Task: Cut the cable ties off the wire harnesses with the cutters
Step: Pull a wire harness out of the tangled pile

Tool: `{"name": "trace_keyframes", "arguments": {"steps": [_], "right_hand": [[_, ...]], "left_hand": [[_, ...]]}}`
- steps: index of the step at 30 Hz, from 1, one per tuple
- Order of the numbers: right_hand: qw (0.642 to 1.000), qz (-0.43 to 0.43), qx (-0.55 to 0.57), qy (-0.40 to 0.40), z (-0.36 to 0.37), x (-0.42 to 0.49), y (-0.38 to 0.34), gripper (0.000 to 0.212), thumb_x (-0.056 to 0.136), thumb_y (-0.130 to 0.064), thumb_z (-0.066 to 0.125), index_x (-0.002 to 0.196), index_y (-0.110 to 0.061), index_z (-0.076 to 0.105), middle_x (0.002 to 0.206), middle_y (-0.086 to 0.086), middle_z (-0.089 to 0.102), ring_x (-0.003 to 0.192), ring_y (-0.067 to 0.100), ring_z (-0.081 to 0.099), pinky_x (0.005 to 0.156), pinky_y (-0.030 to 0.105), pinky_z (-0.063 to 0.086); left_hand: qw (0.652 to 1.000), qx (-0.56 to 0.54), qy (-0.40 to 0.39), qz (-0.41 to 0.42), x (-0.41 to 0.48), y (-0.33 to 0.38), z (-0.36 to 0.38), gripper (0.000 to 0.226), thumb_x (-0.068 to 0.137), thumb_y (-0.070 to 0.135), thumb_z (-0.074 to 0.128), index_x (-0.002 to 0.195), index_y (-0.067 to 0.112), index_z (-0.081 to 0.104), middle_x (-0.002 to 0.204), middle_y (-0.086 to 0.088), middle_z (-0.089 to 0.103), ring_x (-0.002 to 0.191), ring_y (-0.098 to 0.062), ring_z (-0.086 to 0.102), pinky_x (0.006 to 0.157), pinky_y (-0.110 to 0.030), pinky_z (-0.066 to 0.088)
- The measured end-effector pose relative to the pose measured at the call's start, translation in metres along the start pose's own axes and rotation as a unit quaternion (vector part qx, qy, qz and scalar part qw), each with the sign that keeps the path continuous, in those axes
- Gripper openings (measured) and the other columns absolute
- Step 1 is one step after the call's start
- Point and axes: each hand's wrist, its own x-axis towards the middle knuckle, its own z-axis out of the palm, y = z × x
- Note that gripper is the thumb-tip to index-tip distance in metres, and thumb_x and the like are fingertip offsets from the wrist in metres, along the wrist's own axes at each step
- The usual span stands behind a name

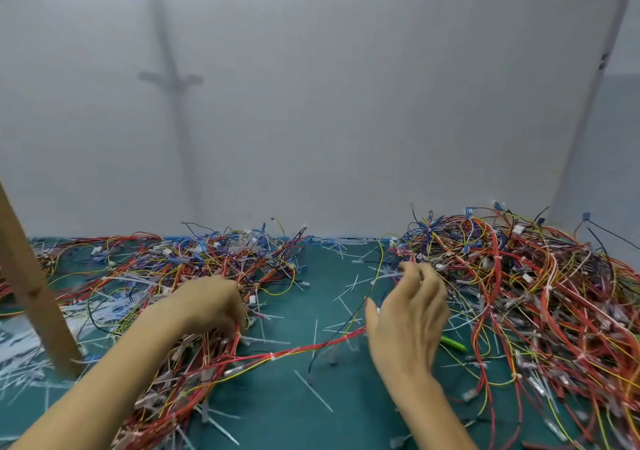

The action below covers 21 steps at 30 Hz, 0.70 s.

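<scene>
Two tangled piles of red, yellow, blue and black wire harnesses lie on a green mat (311,415), the left pile (194,262) and a bigger right pile (536,294). My left hand (211,304) reaches down into the left pile with its fingers curled round a red harness (294,351), which stretches to the right across the mat with a white cable tie (272,357) on it. My right hand (408,318) hovers with relaxed fingers, thumb spread, and its fingertips touch wires at the right pile's edge. The green-handled cutters (454,344) lie on the mat just right of that hand, partly hidden.
Cut white cable ties (313,390) are scattered over the mat, with a thicker heap at the far left (20,356). A slanted wooden post (31,294) stands at the left. A white wall (311,120) closes the back of the mat.
</scene>
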Motion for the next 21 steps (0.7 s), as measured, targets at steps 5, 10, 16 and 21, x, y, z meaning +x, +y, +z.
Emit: {"name": "trace_keyframes", "arguments": {"steps": [5, 10, 16, 21], "right_hand": [[0.92, -0.331, 0.149, -0.15, -0.001, -0.019, -0.029, 0.051, 0.071, -0.017, 0.057, 0.121, -0.015, 0.062, 0.124, 0.003, 0.063, 0.118, 0.024, 0.056, 0.112, 0.041, 0.034], [0.839, -0.395, 0.097, -0.362, 0.013, -0.041, -0.044, 0.04, 0.098, -0.044, 0.045, 0.133, -0.025, 0.053, 0.119, 0.003, 0.066, 0.112, 0.025, 0.056, 0.104, 0.037, 0.034], [0.765, -0.239, 0.306, -0.515, 0.0, -0.04, -0.038, 0.026, 0.084, -0.049, 0.062, 0.099, -0.03, 0.071, 0.07, -0.004, 0.065, 0.065, 0.003, 0.053, 0.068, 0.024, 0.045], [0.732, -0.179, 0.463, -0.466, -0.007, -0.019, -0.033, 0.016, 0.091, -0.022, 0.065, 0.092, -0.01, 0.076, 0.064, 0.001, 0.054, 0.061, 0.007, 0.038, 0.056, 0.024, 0.028]], "left_hand": [[0.992, -0.025, 0.117, -0.04, 0.0, -0.003, -0.001, 0.019, 0.089, 0.042, 0.065, 0.106, 0.05, 0.07, 0.102, 0.031, 0.068, 0.09, 0.004, 0.062, 0.068, -0.021, 0.05], [0.986, 0.018, 0.16, -0.045, 0.005, 0.003, -0.002, 0.021, 0.091, 0.046, 0.062, 0.11, 0.052, 0.067, 0.107, 0.026, 0.07, 0.097, -0.004, 0.065, 0.072, -0.025, 0.052], [0.983, 0.073, 0.16, -0.057, 0.011, 0.003, 0.005, 0.024, 0.092, 0.039, 0.062, 0.11, 0.055, 0.066, 0.102, 0.02, 0.072, 0.091, -0.009, 0.067, 0.069, -0.025, 0.052], [0.979, 0.144, 0.135, -0.056, 0.014, -0.003, 0.019, 0.03, 0.095, 0.025, 0.058, 0.112, 0.048, 0.067, 0.114, 0.012, 0.067, 0.107, -0.013, 0.058, 0.093, -0.027, 0.038]]}}
